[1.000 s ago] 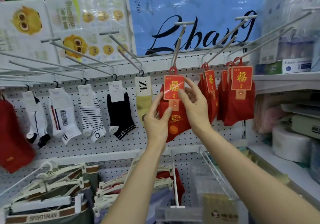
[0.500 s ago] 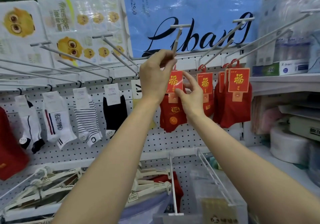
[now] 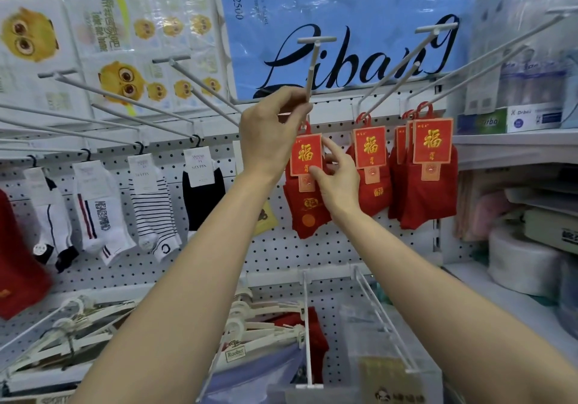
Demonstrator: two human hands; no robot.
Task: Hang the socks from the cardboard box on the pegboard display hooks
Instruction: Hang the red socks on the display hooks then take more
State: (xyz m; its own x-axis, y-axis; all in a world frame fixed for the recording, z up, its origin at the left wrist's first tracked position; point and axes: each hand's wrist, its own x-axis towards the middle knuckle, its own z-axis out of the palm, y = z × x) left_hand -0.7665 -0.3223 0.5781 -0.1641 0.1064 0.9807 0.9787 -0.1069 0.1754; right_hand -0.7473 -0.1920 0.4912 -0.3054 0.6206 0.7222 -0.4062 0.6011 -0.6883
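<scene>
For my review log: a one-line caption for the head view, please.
Left hand grips the display hook while the right hand touches the red sock pack hanging on the pegboard.

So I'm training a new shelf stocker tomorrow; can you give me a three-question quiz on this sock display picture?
1. True or false: the left hand pinches the white display hook above the red sock pack.
2. Multiple choice: what does the right hand touch? A) the striped sock B) the red sock pack's card C) the paper roll
3. Fill in: the sock hanging just left of the left forearm is ____ in colour.

Key: 1 true; 2 B; 3 black
</scene>
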